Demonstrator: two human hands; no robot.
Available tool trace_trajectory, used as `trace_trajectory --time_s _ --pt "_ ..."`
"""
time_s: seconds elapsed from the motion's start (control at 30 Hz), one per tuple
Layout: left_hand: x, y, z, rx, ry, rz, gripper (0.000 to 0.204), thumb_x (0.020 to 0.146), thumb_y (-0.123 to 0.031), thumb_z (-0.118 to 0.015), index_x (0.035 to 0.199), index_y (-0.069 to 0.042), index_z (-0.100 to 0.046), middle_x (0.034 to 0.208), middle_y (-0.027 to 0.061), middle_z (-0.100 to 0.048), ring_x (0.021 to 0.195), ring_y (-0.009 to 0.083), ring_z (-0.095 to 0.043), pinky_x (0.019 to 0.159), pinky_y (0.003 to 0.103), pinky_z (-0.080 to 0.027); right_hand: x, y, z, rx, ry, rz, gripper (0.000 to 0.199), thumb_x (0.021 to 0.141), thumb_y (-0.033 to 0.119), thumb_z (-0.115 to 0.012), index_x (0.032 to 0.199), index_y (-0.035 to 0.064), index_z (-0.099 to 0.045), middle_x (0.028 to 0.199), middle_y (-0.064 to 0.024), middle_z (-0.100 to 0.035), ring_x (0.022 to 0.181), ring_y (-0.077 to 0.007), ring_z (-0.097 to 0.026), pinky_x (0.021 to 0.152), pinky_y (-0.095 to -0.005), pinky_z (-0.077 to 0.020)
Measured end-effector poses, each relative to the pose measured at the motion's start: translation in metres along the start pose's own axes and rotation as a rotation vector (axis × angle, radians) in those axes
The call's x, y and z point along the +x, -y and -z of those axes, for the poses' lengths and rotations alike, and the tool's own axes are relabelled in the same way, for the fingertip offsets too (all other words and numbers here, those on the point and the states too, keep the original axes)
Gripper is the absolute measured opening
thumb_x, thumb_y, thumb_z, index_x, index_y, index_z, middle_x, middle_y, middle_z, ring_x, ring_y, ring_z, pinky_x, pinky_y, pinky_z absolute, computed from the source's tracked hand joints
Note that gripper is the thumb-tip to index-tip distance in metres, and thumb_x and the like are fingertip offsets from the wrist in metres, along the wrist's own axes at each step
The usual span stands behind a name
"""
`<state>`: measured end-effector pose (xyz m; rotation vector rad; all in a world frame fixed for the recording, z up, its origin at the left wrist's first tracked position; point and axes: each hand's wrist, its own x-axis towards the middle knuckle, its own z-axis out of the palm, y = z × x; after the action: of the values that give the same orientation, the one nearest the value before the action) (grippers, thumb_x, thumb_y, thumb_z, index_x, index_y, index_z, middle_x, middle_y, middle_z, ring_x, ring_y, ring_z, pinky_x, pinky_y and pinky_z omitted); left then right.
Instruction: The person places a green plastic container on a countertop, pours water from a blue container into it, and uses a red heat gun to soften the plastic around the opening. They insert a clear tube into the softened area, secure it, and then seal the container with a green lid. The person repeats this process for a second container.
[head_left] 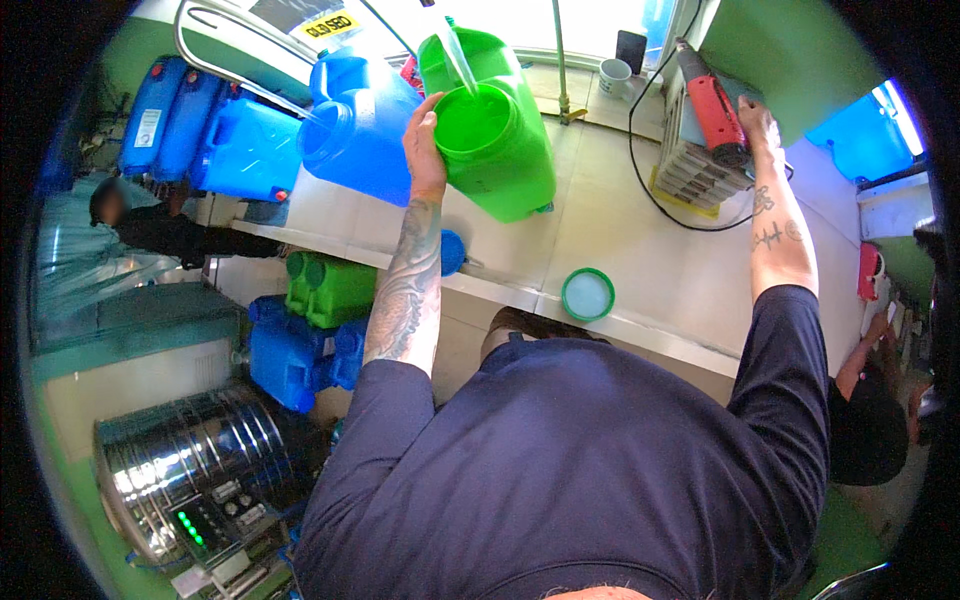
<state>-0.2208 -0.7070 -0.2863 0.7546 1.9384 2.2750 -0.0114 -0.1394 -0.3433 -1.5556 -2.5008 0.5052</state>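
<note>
My left hand is closed on the rim of a green plastic jug standing on the counter. Clear water runs down into its wide round mouth, where liquid shows. Just left of it a blue jug stands with its mouth uncovered, and a thin stream appears to enter it. My right hand is on the right, its fingers curled beside a red heat gun. The gun lies on a stack of pale slatted pieces. Whether those fingers grip anything is hidden.
A green screw lid lies near the counter's front edge; a round blue object is by my left forearm. Behind are a white cup and black cord. More blue jugs and a person are left, another person right.
</note>
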Motion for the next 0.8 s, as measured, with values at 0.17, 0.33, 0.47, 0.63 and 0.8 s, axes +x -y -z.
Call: trace_trajectory --time_s 0.17,0.33,0.47,0.63,0.8 --pt "-0.001 -0.002 0.0 0.03 0.003 -0.039 0.041 0.1 -0.02 -0.042 0.126 0.005 -0.061 0.121 0.0128 -0.066 0.109 0.0185 -0.06 0.097 0.031 -0.047 0.007 -0.003 -0.004 -0.029 0.003 -0.007 0.064 0.093 0.063 -0.043 0.132 0.0166 -0.065 0.14 -0.0168 -0.058 0.13 -0.0389 -0.054 0.109 -0.0492 -0.042" --pt "-0.001 -0.002 -0.001 -0.02 0.004 -0.009 0.041 0.1 -0.02 -0.042 0.126 0.005 -0.062 0.121 0.0129 -0.066 0.109 0.0186 -0.06 0.097 0.03 -0.047 0.009 -0.003 -0.004 -0.042 0.007 -0.002 0.064 0.093 0.063 -0.044 0.132 0.0176 -0.065 0.14 -0.0162 -0.059 0.13 -0.0388 -0.054 0.108 -0.0485 -0.0427" --pt "-0.001 -0.002 -0.001 -0.015 -0.001 -0.005 0.041 0.1 -0.019 -0.042 0.127 0.005 -0.061 0.121 0.013 -0.065 0.109 0.0184 -0.06 0.097 0.03 -0.047 0.004 0.001 -0.001 -0.034 0.002 -0.038 0.062 0.092 0.062 -0.044 0.132 0.0194 -0.065 0.139 -0.0164 -0.059 0.13 -0.0384 -0.055 0.108 -0.0486 -0.0429" --pt "0.0 -0.002 -0.002 -0.018 0.007 -0.011 0.041 0.1 -0.019 -0.042 0.128 0.005 -0.061 0.121 0.013 -0.065 0.108 0.0181 -0.06 0.096 0.03 -0.047 0.0 0.003 0.001 -0.05 -0.001 -0.029 0.062 0.092 0.062 -0.044 0.133 0.0198 -0.064 0.14 -0.0164 -0.059 0.13 -0.0389 -0.054 0.108 -0.0484 -0.0428" --pt "0.0 -0.002 -0.002 0.028 -0.013 -0.005 0.042 0.1 -0.02 -0.042 0.128 0.005 -0.061 0.122 0.0132 -0.065 0.109 0.019 -0.06 0.097 0.03 -0.047 -0.003 0.004 0.001 -0.025 -0.007 -0.029 0.065 0.093 0.062 -0.042 0.138 0.0175 -0.059 0.143 -0.0173 -0.056 0.132 -0.0404 -0.052 0.109 -0.0494 -0.0412"
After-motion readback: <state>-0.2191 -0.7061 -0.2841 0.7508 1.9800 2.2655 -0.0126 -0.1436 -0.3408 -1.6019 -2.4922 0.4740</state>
